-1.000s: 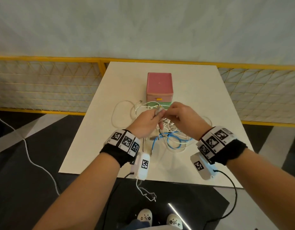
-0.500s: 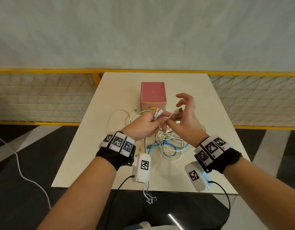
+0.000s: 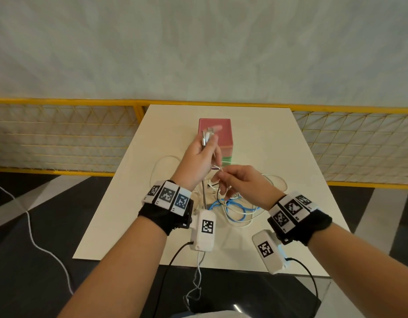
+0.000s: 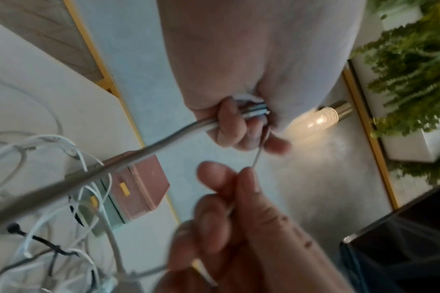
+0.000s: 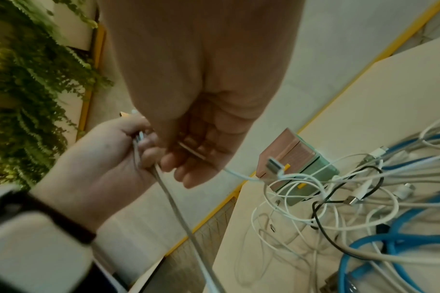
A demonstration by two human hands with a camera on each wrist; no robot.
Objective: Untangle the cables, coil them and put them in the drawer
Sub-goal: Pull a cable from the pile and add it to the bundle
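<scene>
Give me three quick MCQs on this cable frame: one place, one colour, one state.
1. Where does the blue cable lie?
A. on the table, near edge, below the right hand
B. on top of the pink box
C. on the floor

2. What colour is the top section of the drawer box?
A. yellow
B. pink
C. black

3. What is the left hand doing?
A. resting flat on the table
B. hanging idle
C. gripping a grey cable near its plug, raised above the pile

Key: 1 A, blue loops sit on the table under the right hand; 2 B, pink above a green section; 3 C, fingers are curled round the cable.
</scene>
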